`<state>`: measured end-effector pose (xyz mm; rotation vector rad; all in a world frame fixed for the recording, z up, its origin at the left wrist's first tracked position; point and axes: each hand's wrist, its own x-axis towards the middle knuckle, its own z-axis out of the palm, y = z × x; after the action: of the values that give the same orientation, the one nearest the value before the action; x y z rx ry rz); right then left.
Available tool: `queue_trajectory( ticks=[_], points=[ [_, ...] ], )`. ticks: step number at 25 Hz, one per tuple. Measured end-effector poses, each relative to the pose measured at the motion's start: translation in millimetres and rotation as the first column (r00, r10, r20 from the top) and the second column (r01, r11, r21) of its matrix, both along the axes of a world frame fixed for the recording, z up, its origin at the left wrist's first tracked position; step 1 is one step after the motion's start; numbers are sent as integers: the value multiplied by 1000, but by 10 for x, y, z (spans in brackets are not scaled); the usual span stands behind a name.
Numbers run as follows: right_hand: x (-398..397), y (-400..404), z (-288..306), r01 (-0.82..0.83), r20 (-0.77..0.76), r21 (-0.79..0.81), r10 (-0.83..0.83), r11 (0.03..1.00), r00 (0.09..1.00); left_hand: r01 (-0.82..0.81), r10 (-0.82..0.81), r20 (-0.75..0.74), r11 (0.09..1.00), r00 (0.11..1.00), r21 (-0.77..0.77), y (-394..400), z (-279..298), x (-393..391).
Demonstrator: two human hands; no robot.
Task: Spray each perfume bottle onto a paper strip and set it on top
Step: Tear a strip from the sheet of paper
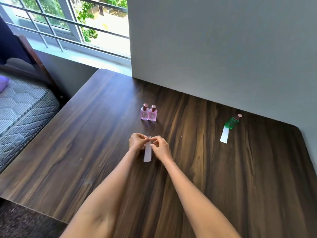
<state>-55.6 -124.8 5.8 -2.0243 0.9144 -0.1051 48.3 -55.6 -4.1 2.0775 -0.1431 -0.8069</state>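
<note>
You are holding a paper strip (147,154) by its far end, with your left hand (137,141) and right hand (160,146) both pinching it between fingertips; each grip is closed on that one strip, which is hanging down toward you over the middle of the table (85,134). It looks as though you are readying this strip for the next bottle.

The green bottle (232,122) is already sitting on the far end of its own white strip (224,136) at the right, so that one appears done. The two pink bottles (148,113) are standing upright and touching each other, just beyond your hands, with no paper under them.

To do this step well, you are probably best passing the strip to one hand alone, freeing the other for a pink bottle. Keep the pinch at the very end so the free length stays clear for the spray. Aim the nozzle away from your fingers. When reaching, be lifting the nearer bottle cleanly, since its neighbour could tip.
</note>
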Motion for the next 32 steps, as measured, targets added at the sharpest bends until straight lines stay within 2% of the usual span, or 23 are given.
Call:
queue_trajectory(
  ticks=[2, 4, 7, 10, 13, 24, 27, 32],
  points=[
    [-49, -97, 78, 91, 94, 13, -92, 996, 991, 10, -21, -95, 993, 995, -115, -134, 99, -35],
    [-108, -214, 150, 124, 142, 25, -126, 992, 982, 6, -26, -110, 984, 994, -178, -269, 186, -69],
    [-179, -362, 255, 168, 170, 55, -175, 984, 970, 39, -63, -95, 972, 993, -233, -447, 306, -114],
    [-215, -472, 334, 244, 207, 88, -257, 966, 944, 65, -137, -190, 937, 972, -342, -544, 390, -123],
    [-225, -550, 368, 240, 216, 97, -256, 966, 942, 35, -173, -281, 899, 944, -437, -581, 427, -139],
    [-208, -723, 319, 194, 264, 366, -302, 910, 916, -74, -133, -364, 862, 922, -501, -656, 419, -149],
    [-230, -787, 319, 234, 229, 302, -309, 924, 923, -26, -166, -340, 868, 926, -496, -679, 421, -153],
    [-290, -869, 333, 229, 167, 73, -238, 971, 957, 149, -324, -276, 849, 905, -507, -735, 491, -248]
  ],
)
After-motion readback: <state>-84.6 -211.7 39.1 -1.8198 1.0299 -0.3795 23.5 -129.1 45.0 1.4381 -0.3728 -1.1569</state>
